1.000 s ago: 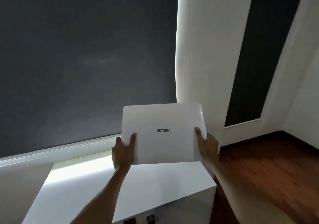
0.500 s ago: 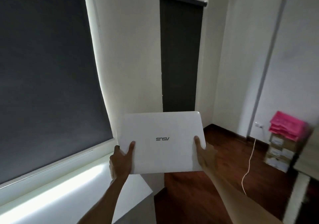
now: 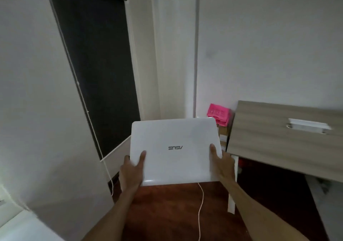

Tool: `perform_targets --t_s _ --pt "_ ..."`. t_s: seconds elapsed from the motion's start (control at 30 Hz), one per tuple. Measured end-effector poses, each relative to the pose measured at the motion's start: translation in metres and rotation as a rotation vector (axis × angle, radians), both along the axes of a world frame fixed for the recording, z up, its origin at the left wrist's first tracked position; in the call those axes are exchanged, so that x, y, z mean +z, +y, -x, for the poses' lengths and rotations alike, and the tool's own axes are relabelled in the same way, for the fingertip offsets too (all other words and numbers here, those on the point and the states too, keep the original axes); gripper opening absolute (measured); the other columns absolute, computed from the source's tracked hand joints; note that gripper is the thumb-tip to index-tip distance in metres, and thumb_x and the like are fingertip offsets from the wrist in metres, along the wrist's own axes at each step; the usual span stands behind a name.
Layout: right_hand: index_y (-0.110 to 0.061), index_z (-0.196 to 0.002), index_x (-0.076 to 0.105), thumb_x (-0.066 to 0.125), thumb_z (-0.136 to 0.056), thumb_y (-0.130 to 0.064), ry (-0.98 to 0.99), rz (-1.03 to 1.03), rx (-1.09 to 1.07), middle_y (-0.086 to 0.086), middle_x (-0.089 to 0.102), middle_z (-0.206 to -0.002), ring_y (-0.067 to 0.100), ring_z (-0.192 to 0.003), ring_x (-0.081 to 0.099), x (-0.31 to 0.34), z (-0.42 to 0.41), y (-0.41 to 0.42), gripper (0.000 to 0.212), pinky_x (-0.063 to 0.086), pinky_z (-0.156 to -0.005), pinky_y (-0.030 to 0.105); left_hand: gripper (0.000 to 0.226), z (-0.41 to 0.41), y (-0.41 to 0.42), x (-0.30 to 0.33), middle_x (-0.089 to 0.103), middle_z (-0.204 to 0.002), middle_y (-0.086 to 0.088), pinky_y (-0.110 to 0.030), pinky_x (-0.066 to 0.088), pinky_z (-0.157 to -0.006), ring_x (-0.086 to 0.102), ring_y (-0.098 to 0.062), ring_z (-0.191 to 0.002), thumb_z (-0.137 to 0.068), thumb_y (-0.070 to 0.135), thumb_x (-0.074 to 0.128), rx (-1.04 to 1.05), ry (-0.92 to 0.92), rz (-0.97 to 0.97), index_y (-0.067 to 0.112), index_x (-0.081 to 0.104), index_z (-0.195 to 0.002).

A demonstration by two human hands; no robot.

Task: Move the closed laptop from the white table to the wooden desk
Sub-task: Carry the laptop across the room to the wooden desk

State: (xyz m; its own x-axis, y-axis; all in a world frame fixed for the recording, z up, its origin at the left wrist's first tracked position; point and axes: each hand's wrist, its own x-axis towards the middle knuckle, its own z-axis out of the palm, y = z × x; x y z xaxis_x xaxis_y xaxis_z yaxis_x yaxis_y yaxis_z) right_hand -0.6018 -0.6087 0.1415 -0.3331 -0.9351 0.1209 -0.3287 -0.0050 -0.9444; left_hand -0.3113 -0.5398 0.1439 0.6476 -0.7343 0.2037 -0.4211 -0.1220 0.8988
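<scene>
I hold the closed white laptop (image 3: 176, 149) in the air in front of me, lid up, its logo upside down to me. My left hand (image 3: 132, 172) grips its left near corner with the thumb on the lid. My right hand (image 3: 221, 163) grips the right near corner the same way. The wooden desk (image 3: 269, 138) stands to the right, its grey-brown top level with the laptop's right edge. Only a corner of the white table (image 3: 16, 226) shows at the bottom left.
A white strip-shaped object (image 3: 309, 126) lies on the desk. Pink trays (image 3: 219, 113) sit on stacked boxes in the corner behind the laptop. A white cable (image 3: 200, 209) trails over the dark wooden floor. A dark blind (image 3: 96, 70) with a cord hangs at the left.
The view has swung right with the laptop carried along in both hands. The white table has slid out to the bottom left and the wooden desk has come into view.
</scene>
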Motion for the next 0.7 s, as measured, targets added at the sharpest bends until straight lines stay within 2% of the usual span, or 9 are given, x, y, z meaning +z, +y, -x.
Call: perform_targets --t_s 0.07,0.17,0.3,0.37,0.43,0.5,0.6,0.7 --pt "-0.019 -0.098 0.075 0.044 -0.081 -0.082 0.009 -0.028 -0.058 0.000 0.075 -0.088 0.023 -0.081 0.072 -0.010 0.025 -0.018 0.073 0.060 -0.078 0.045 0.080 0.016 -0.035 -0.005 0.067 -0.096 -0.002 -0.050 0.055 -0.082 0.065 -0.026 -0.088 -0.068 0.092 0.044 -0.056 -0.019 -0.049 0.022 0.056 -0.105" --pt "-0.014 -0.087 0.072 0.050 -0.084 -0.074 -0.003 -0.038 -0.165 0.002 0.074 -0.084 0.019 -0.075 0.070 -0.010 0.054 -0.036 0.064 0.058 -0.067 0.037 0.081 0.045 -0.085 -0.005 0.065 -0.105 -0.006 -0.048 0.049 -0.090 0.061 -0.032 -0.099 -0.070 0.090 0.044 -0.143 -0.029 -0.089 0.021 0.055 -0.109" --pt "-0.013 -0.083 0.070 0.048 -0.092 -0.065 0.018 -0.033 -0.267 0.001 0.071 -0.080 0.016 -0.072 0.068 -0.007 0.090 -0.058 0.057 0.049 -0.057 0.029 0.074 0.082 -0.144 -0.003 0.066 -0.106 -0.010 -0.040 0.041 -0.076 0.060 -0.032 -0.096 -0.078 0.080 0.047 -0.272 -0.042 -0.083 0.014 0.057 -0.110" --pt "-0.011 -0.085 0.070 0.046 -0.095 -0.061 0.040 -0.030 -0.313 0.001 0.071 -0.080 0.013 -0.071 0.066 -0.003 0.104 -0.064 0.056 0.046 -0.055 0.026 0.070 0.100 -0.167 -0.002 0.065 -0.107 -0.010 -0.037 0.037 -0.075 0.059 -0.034 -0.100 -0.084 0.071 0.051 -0.344 -0.015 -0.070 0.009 0.057 -0.115" --pt "-0.010 -0.086 0.071 0.046 -0.095 -0.060 0.052 -0.023 -0.373 0.000 0.071 -0.082 0.012 -0.073 0.065 -0.006 0.119 -0.069 0.056 0.044 -0.055 0.024 0.064 0.117 -0.186 -0.001 0.064 -0.106 -0.009 -0.034 0.036 -0.075 0.058 -0.029 -0.093 -0.088 0.062 0.056 -0.418 0.033 -0.059 0.005 0.057 -0.118" --pt "-0.011 -0.086 0.072 0.046 -0.093 -0.064 0.045 -0.016 -0.423 0.000 0.072 -0.084 0.015 -0.076 0.068 -0.012 0.134 -0.075 0.059 0.050 -0.060 0.029 0.060 0.133 -0.201 -0.003 0.063 -0.100 -0.006 -0.032 0.036 -0.073 0.052 -0.021 -0.082 -0.088 0.058 0.059 -0.461 0.035 -0.051 0.004 0.059 -0.115" --pt "-0.013 -0.082 0.071 0.044 -0.090 -0.069 0.054 -0.025 -0.493 0.002 0.073 -0.083 0.020 -0.078 0.069 -0.021 0.151 -0.085 0.063 0.055 -0.070 0.036 0.058 0.152 -0.226 -0.009 0.060 -0.093 -0.003 -0.032 0.038 -0.071 0.056 -0.022 -0.082 -0.086 0.058 0.062 -0.502 0.065 -0.048 0.006 0.060 -0.109" --pt "-0.011 -0.081 0.070 0.041 -0.092 -0.066 0.062 -0.059 -0.546 0.004 0.072 -0.082 0.023 -0.077 0.068 -0.030 0.166 -0.094 0.063 0.052 -0.069 0.035 0.065 0.169 -0.253 -0.019 0.067 -0.102 -0.005 -0.036 0.047 -0.074 0.058 -0.023 -0.083 -0.083 0.067 0.059 -0.530 0.037 -0.060 0.010 0.059 -0.115"
